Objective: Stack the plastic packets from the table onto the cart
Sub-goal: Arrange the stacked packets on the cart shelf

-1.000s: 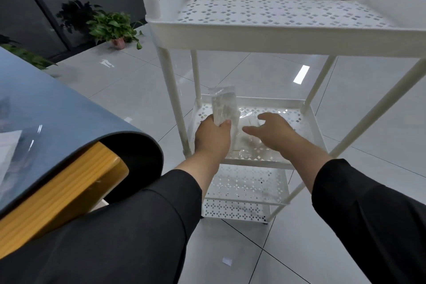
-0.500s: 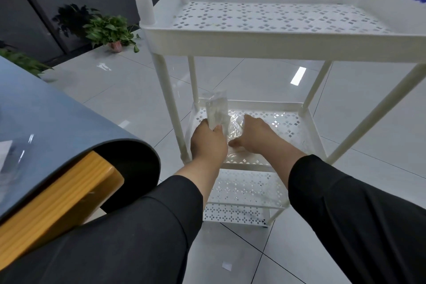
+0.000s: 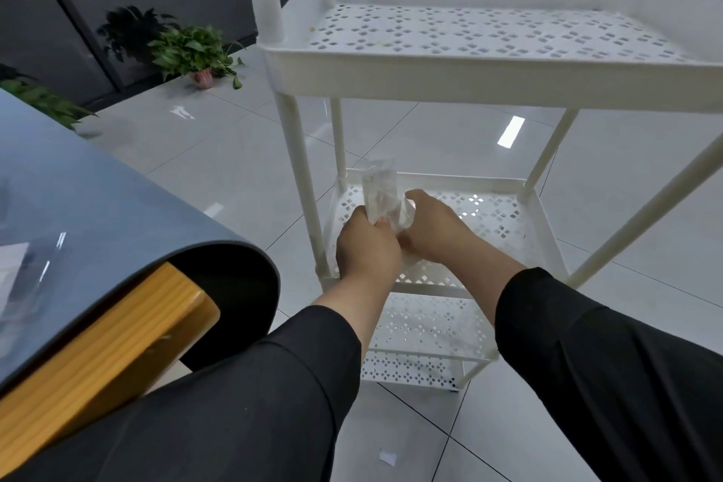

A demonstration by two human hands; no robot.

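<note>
A white three-tier cart stands in front of me. Over the left part of its middle shelf, my left hand grips a clear plastic packet that stands upright above the fist. My right hand sits right beside it, fingers curled around the packet's crumpled right side. More clear plastic seems to lie on the shelf under the hands, mostly hidden. On the table at the far left, other clear packets lie on the blue mat.
The table with a blue mat and wooden edge juts in from the left, close to the cart's left posts. The cart's top shelf and bottom shelf are bare. A potted plant stands on the tiled floor behind.
My right hand has moved left across the middle shelf until it meets the left hand and takes hold of the packet. The view has tilted down a little.
</note>
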